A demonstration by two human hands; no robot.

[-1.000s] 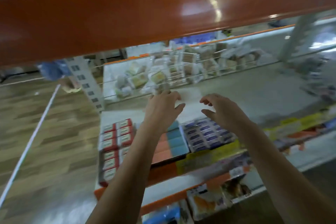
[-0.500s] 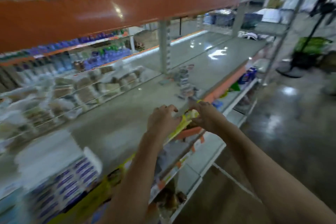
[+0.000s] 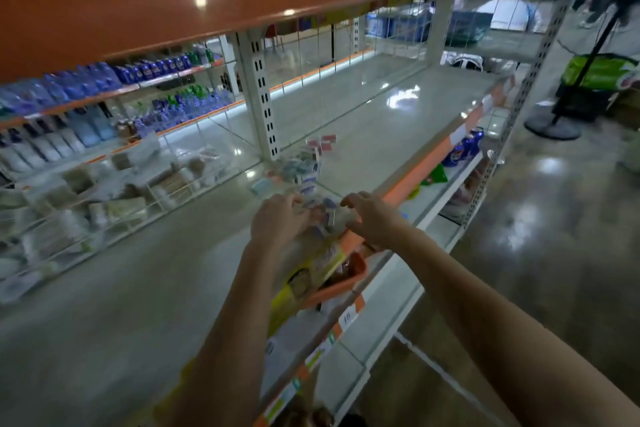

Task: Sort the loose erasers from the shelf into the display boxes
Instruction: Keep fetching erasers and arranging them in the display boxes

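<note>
Grey store shelf (image 3: 363, 121), orange front edge. Both hands sit at a blurred pile of loose erasers (image 3: 323, 215) near that edge. Left hand (image 3: 277, 222) at 9 o'clock and right hand (image 3: 372, 218) at 3 o'clock of the pile, fingers curled; grip cannot be told.

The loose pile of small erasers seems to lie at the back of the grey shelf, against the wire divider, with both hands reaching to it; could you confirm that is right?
Not quite: the head view shows the loose pile of small erasers near the front orange edge of the grey shelf, not at the back. Both the left hand and the right hand do reach to it.
</note>
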